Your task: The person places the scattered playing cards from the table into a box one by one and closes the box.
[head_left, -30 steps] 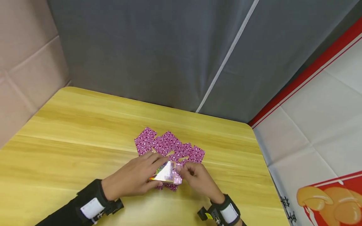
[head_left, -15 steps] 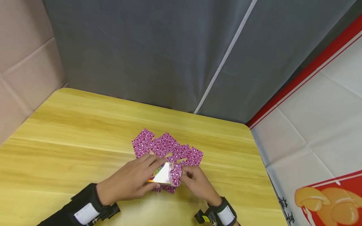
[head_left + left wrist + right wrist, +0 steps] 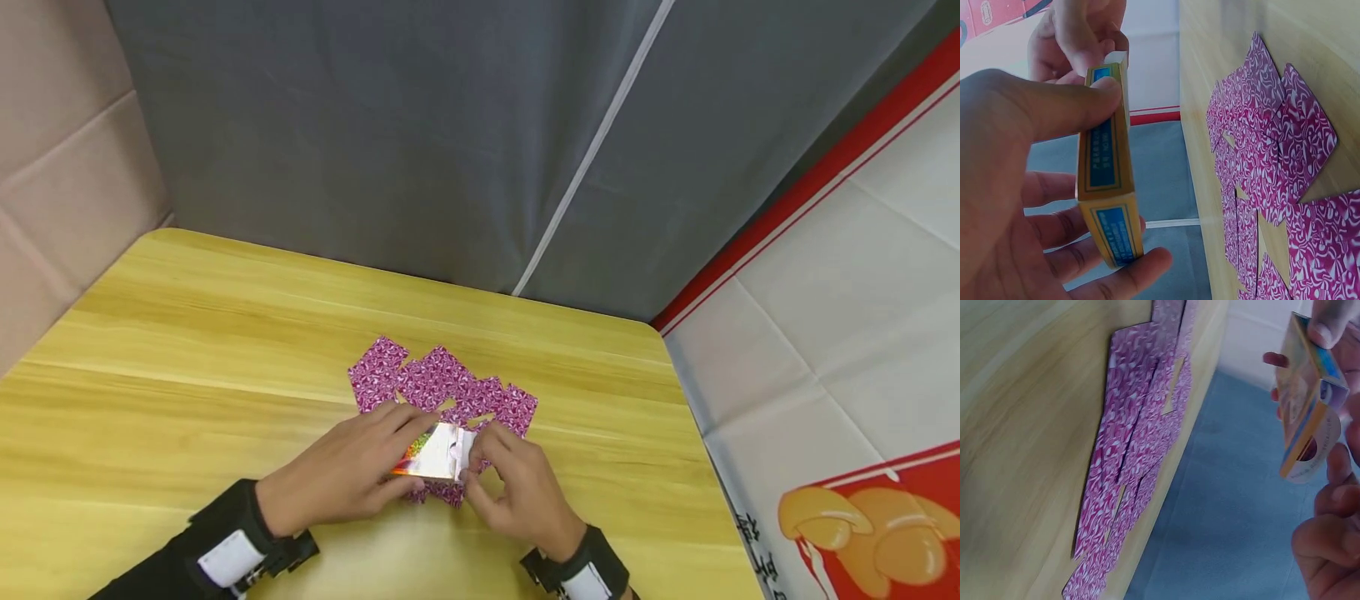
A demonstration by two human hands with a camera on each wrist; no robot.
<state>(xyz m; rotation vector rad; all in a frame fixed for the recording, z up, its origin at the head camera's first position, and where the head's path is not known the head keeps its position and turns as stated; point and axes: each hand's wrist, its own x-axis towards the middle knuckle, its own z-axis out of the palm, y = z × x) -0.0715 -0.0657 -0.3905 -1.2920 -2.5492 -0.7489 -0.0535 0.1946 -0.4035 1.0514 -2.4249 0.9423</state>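
A small card box (image 3: 438, 452) has a shiny silvery front in the head view and gold-and-blue edges in the left wrist view. My left hand (image 3: 352, 467) grips it, thumb along one narrow side and fingers on the other. At the box's right end a white end flap (image 3: 1322, 440) stands out. My right hand (image 3: 517, 483) pinches at this flap with curled fingers and thumb. Purple-and-white patterned playing cards (image 3: 442, 375) lie spread and overlapping on the table, behind and beneath the box. Whether cards are inside the box is hidden.
The yellow wood-grain table (image 3: 225, 333) carries the cards near its middle. A grey curtain (image 3: 337, 150) hangs behind it. A light panel (image 3: 60, 167) stands on the left, and a white panel with a red border (image 3: 832, 333) on the right.
The purple-patterned piece that showed at the box's right end is out of sight, and the white flap shows there. My right hand has shifted its fingers to the flap; my left keeps its grip.
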